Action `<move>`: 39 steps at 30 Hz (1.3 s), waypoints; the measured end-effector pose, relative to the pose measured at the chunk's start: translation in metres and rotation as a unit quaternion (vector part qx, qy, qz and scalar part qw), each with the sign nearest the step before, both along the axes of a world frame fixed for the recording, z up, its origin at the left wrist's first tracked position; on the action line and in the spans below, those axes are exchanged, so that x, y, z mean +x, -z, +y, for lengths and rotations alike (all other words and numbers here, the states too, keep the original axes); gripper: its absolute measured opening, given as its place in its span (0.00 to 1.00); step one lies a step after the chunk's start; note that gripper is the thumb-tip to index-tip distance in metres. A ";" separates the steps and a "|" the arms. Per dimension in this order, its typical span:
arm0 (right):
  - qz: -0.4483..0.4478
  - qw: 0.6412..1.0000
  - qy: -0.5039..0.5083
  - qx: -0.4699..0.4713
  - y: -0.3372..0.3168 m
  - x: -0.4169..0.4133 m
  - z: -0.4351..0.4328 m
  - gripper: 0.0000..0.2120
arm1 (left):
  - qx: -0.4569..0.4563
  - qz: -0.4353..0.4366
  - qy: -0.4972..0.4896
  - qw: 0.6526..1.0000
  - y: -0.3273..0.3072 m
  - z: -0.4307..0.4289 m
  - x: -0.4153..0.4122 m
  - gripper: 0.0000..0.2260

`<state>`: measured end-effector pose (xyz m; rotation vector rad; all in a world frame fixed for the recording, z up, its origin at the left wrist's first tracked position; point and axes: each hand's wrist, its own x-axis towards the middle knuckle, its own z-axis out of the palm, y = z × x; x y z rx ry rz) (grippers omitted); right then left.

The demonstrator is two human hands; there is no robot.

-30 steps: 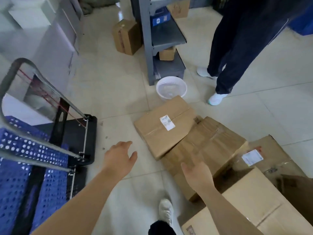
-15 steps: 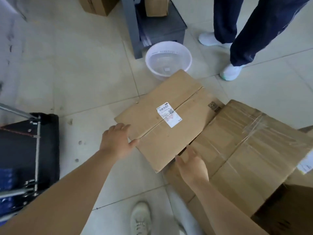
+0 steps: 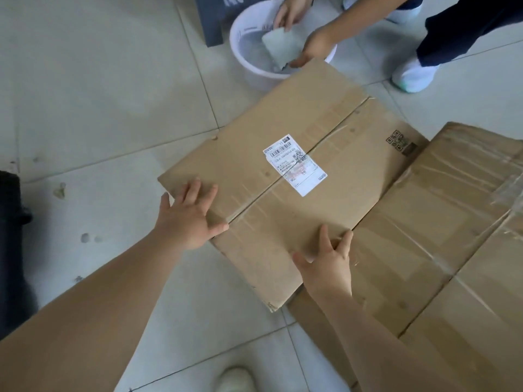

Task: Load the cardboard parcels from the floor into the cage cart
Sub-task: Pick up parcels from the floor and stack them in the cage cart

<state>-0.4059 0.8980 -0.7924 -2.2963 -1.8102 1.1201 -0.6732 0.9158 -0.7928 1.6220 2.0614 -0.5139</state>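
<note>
Item: labelled parcel (image 3: 254, 142), flat on the floor tiles, a hand at each near edge.
left hand (image 3: 188, 219) on the parcel's near-left edge, fingers spread; right hand (image 3: 325, 267) on its near-right edge, fingers spread, tips possibly hooking over. second parcel (image 3: 424, 236) touches its right side; white basin (image 3: 249, 69) is just beyond its far corner.

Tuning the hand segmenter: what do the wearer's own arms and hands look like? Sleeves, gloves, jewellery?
Left hand and right hand are bare: no gloves, rings, watch or bands visible. The left forearm and right forearm are uncovered to the frame edge, no sleeve in view.
</note>
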 end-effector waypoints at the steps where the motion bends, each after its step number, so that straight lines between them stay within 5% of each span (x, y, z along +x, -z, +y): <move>1: -0.001 1.000 0.001 0.006 0.002 -0.002 -0.002 0.40 | 0.008 -0.002 -0.002 1.000 0.005 -0.008 0.000 0.38; 17: 0.029 0.982 -0.189 -0.009 0.001 -0.055 -0.063 0.43 | -0.013 0.057 -0.201 0.978 -0.004 -0.215 0.003 0.36; 22: 0.089 0.991 -0.104 0.008 0.005 -0.051 -0.102 0.42 | 0.070 0.055 -0.276 0.957 0.001 -0.232 -0.040 0.44; 27: 0.146 0.985 -0.092 -0.011 0.013 -0.054 -0.120 0.43 | 0.015 -0.138 -0.420 0.897 0.007 -0.222 -0.082 0.58; 39: 0.030 0.997 -0.072 -0.004 -0.052 -0.063 -0.100 0.40 | 0.072 -0.088 -0.431 0.895 -0.052 -0.229 -0.050 0.55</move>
